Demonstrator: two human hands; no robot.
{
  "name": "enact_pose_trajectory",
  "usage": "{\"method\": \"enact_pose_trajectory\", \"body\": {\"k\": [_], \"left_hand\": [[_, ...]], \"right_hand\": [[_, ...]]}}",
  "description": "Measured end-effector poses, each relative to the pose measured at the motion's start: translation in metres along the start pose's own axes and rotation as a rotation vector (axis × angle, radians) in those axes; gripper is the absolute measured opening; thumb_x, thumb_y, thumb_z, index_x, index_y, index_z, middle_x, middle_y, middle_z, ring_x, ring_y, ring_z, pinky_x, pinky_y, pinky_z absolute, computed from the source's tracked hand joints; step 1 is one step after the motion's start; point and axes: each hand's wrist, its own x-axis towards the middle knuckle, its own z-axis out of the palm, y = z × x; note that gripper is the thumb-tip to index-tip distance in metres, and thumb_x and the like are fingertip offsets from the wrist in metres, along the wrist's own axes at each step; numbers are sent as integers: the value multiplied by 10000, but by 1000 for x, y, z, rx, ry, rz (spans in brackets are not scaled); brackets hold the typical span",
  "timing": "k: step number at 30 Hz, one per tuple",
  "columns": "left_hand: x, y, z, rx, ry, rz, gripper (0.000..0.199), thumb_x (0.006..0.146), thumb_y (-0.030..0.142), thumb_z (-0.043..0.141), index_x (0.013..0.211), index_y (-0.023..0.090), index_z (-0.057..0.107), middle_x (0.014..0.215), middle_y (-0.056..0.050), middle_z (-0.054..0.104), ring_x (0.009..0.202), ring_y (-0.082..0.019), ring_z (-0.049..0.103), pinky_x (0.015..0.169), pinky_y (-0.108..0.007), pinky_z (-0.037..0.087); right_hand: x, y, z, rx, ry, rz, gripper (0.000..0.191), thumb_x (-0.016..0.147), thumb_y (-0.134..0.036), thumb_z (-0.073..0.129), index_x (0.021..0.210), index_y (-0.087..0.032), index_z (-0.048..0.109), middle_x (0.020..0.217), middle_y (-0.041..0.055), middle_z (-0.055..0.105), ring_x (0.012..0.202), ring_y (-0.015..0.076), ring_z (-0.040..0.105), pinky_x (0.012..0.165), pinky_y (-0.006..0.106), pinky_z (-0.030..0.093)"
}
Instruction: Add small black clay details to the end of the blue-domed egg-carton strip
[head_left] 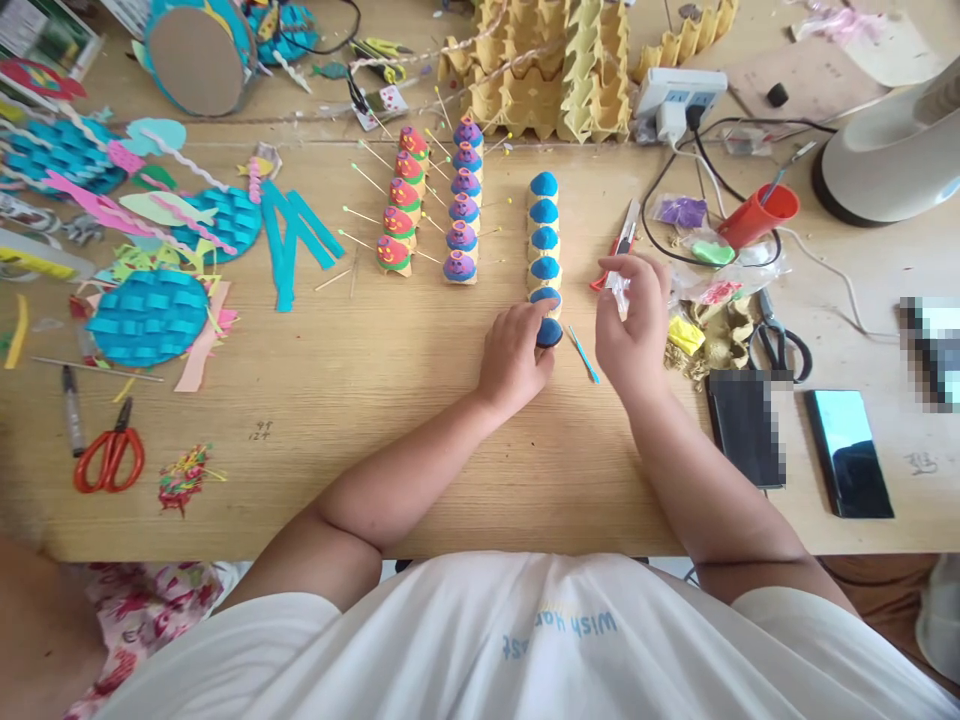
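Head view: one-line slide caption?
Left hand presses the near end of a blue-capped egg-carton row; right hand pinches a small clear piece.

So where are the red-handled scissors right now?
In the head view, the red-handled scissors lie on the wooden table at the person's far left, beside a black marker and a heap of coloured scraps, away from both hands.

Two scissors (109,458), two phones (850,452)

Light wooden desk (420,440) fills the view, grain running side to side, evenly lit. A seam crosses near its far edge. Dark floor strip shows past the near right corner. Pencil marks near the centre-left.
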Motion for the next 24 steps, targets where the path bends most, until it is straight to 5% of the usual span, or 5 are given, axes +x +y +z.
{"method": "enact_pose_trajectory", "body": {"k": [6,11,17,20,24], "left_hand": [[1,1,3,-10,127,6,711,787,12,639,1451,237,524,1344,-116,698,1281,-300,627,1153,-483,474],[4,-1,4,-39,193,24,689,773,13,620,1417,243,532,1337,-106,695,1327,-281,619,1195,-471,449],[8,-1,1,-108,240,63,420,966,173,662,1372,245,581,1308,-91,729,1287,-247,650,1171,-433,455],[10,3,-5,-124,250,55,263,1076,354,622,1317,251,631,1282,-85,740,1273,-238,664,1170,-427,458],[11,6,-9,-120,285,13,264,1103,434,590,1283,257,665,1278,-93,730,1279,-238,661,1186,-438,452]], "right_hand": [[17,46,-33,-548,-226,172,599,867,-126,580,1449,-263,598,1770,192,363,1690,501,232,1228,862,270],[14,65,-32,-604,-248,221,382,882,-197,666,1262,-232,641,1788,209,357,1702,533,167,1231,900,195],[16,45,-25,-429,-59,89,173,929,-270,717,1064,-256,610,1374,203,698,1428,416,548,1228,757,352],[9,27,-12,-217,-118,85,231,904,-275,723,1088,-274,582,987,81,721,956,294,692,977,570,577],[-8,7,11,27,-184,9,240,955,-317,668,1162,-284,551,951,42,707,789,232,665,734,411,565]]}}
